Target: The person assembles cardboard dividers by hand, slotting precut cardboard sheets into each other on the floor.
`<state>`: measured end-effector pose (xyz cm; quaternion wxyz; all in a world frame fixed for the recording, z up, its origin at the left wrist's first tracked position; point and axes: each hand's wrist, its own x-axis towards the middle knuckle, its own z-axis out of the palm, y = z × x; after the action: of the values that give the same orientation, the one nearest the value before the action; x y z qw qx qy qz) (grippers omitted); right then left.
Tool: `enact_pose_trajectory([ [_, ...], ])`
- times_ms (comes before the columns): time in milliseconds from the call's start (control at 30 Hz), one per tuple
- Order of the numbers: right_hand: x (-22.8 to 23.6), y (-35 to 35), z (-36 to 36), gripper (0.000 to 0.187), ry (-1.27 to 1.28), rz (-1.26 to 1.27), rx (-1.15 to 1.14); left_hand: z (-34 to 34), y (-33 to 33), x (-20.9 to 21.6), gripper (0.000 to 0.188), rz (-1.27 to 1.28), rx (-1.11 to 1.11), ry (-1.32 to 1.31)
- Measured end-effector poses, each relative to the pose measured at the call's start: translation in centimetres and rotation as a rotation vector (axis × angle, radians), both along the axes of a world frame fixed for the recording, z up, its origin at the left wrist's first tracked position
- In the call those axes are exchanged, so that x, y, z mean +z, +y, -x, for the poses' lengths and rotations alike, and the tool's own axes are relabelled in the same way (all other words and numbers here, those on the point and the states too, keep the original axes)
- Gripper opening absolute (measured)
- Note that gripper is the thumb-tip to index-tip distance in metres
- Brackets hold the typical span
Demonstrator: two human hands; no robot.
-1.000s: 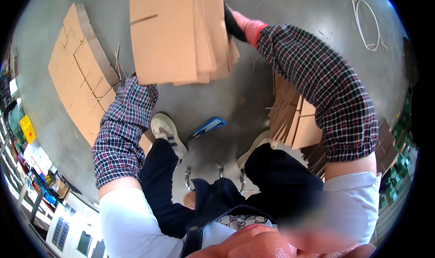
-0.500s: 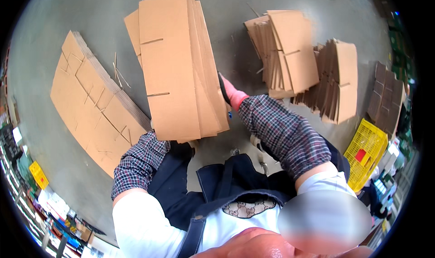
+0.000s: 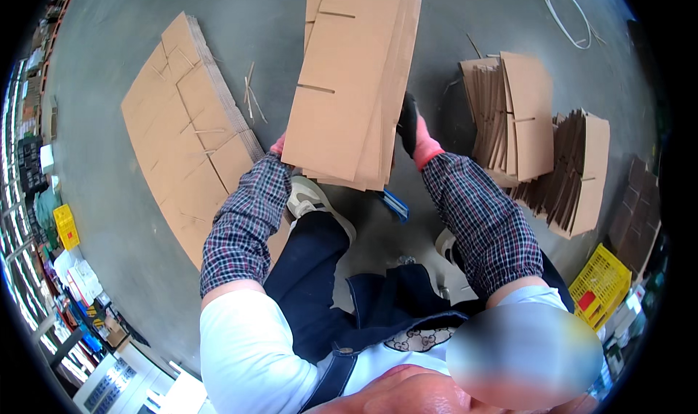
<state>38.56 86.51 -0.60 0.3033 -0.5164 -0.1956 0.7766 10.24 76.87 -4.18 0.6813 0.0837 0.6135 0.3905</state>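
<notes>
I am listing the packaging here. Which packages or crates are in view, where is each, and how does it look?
Bundle of flat cartons: held between both hands, brown.
Flat carton stack: floor, left, brown.
Folded carton piles: floor, right, brown.
Yellow crate: lower right, latticed.
Second yellow crate: far left.

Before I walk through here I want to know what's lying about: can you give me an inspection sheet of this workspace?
Surface: grey concrete floor, scattered with thin strap offcuts.
Job's things: bundle of flattened cardboard boxes, held up off the floor.
Clutter: flat cardboard stack at left; two leaning cardboard stacks at right; blue tool by the feet.
Hands: left hand mostly hidden behind the bundle's left edge; right hand, gloved in black and red, grips its right edge.
Cables: white strap loop on the floor.
Surroundings: yellow crates; shelving at left.
</notes>
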Motion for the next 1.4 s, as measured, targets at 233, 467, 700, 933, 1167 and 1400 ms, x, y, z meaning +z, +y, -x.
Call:
enact_pose_trajectory([
  [233, 2.8, 1.7, 1.0, 0.073, -0.058, -0.153, -0.069, 1.5, 4.1, 14.2, 0.078, -0.16, -0.155, -0.056],
  [467, 6.3, 1.1, 1.5, 0.058, 0.373, 0.243, -0.147, -5.1, 5.1, 15.4, 0.09, -0.184, -0.374, 0.217],
  [700, -0.2, 0.2, 0.2, 0.063, 0.472, 0.191, 0.196, -5.3, 3.9, 10.9, 0.094, -0.303, -0.122, 0.33],
  [933, -1.4, -0.3, 9.1, 0.065, 0.459, 0.371, 0.32, 2.4, 3.0, 11.1, 0.077, -0.301, -0.079, 0.375],
  [1167, -11.9, -3.3, 24.1, 0.075, 0.07, -0.267, 0.408, 10.8, -0.7, 15.0, 0.06, -0.204, 0.145, 0.235],
  [1400, -8.8, -6.9, 30.7, 0.049, -0.496, -0.819, 0.949, 15.4, -5.8, 15.2, 0.054, -0.107, 0.204, 0.35],
])
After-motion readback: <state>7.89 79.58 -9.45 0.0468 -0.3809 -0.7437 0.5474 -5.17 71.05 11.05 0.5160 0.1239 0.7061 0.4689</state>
